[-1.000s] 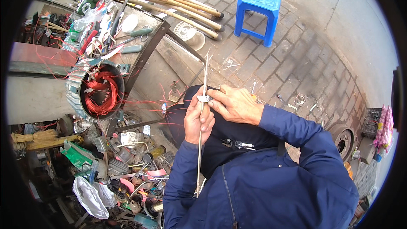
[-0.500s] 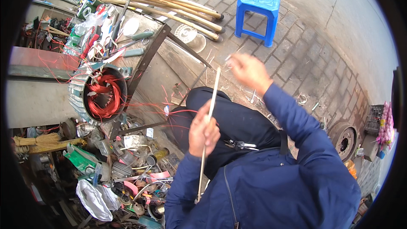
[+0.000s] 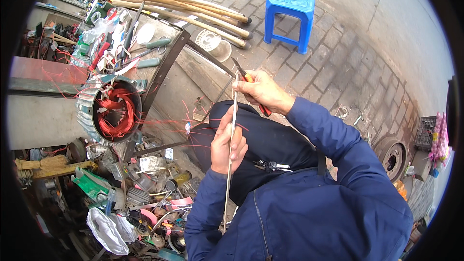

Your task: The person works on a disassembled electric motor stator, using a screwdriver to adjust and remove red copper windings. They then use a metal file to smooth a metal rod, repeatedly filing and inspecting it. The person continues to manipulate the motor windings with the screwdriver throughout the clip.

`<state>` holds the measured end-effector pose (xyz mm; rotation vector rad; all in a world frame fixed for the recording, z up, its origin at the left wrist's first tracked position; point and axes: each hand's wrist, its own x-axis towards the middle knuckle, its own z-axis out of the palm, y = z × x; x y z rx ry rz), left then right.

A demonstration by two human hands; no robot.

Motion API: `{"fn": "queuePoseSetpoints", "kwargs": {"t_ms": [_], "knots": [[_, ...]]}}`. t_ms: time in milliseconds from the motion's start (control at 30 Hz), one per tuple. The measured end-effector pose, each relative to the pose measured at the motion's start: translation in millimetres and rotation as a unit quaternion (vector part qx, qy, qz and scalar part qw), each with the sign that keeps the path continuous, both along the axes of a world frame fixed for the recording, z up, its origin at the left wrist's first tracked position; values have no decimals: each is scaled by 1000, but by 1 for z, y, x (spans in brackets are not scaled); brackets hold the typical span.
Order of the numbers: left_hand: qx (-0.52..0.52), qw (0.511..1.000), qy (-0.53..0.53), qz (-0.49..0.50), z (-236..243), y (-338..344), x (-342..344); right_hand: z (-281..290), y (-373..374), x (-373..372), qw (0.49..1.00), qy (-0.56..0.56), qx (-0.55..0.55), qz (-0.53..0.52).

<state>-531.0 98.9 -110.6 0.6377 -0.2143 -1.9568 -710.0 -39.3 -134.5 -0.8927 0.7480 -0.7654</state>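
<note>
Our left hand [image 3: 228, 146] is closed around a thin upright metal rod [image 3: 231, 154]; our right hand [image 3: 261, 91] grips red-handled pliers [image 3: 251, 87] at its top, right of the copper-wound motor stator [image 3: 116, 111].

— What can be counted here?
— Two hands [image 3: 231, 146] are seen, one thin metal rod [image 3: 229, 164], one pair of pliers [image 3: 251, 91], one blue plastic stool [image 3: 289, 6], one motor stator [image 3: 110, 112], and four wooden handles [image 3: 183, 8].
</note>
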Motion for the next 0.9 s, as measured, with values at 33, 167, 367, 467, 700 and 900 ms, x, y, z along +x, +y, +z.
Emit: {"fn": "queuePoseSetpoints", "kwargs": {"t_ms": [33, 167, 367, 467, 700, 900], "knots": [[2, 1000, 3, 5, -1, -3, -1, 4, 2, 2, 999, 50, 18, 7], [8, 1000, 18, 20, -4, -13, 2, 13, 18, 10, 934, 237, -249, -95], [13, 998, 12, 56, -2, -19, 8, 13, 57, -6, 829, 350, -436, 23], [-9, 999, -10, 48, 0, -22, 6, 16, 63, -6, 810, 372, -452, 34], [5, 998, -2, 55, 3, -16, 6, 5, 58, -4, 801, 353, -483, 0], [12, 999, 2, 46, 2, -13, 8, 0, 56, -5, 798, 374, -472, 16]]}}
